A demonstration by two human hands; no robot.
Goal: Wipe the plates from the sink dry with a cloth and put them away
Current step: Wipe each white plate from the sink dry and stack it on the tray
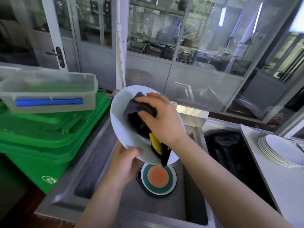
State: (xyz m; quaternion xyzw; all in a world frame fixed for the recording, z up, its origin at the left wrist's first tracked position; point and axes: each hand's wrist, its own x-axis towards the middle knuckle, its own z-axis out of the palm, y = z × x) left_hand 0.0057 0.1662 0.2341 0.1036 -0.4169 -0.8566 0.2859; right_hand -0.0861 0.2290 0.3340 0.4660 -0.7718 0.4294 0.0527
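- Two hands work together at the centre of the frame, over a steel sink [92,155] that fills the lower middle.
- The left hand [125,163] grips the lower rim of a white plate [120,112], thumb curled over the edge and fingers hidden behind it. It tilts the plate's face up toward the camera, probably so the other hand can reach all of it.
- The right hand [158,117] comes in from the lower right and presses a dark grey cloth [136,109] against the plate's face. Its fingers are curled around the bunched fabric; this looks like the wiping step, under way.
- A yellow-and-black tail of the cloth hangs off the plate's lower edge.
- Below the plate, on the sink floor, lies a coloured plate [158,177] with an orange centre and green ring. It likely waits its turn; a dark rim beneath may be another dish, though that is hard to tell.
- At the right edge, a stack of white plates [278,150] sits on a pale counter [276,186], seemingly the put-away spot.
- At the left, a clear lidded box [49,91] rests on green bins [41,137].
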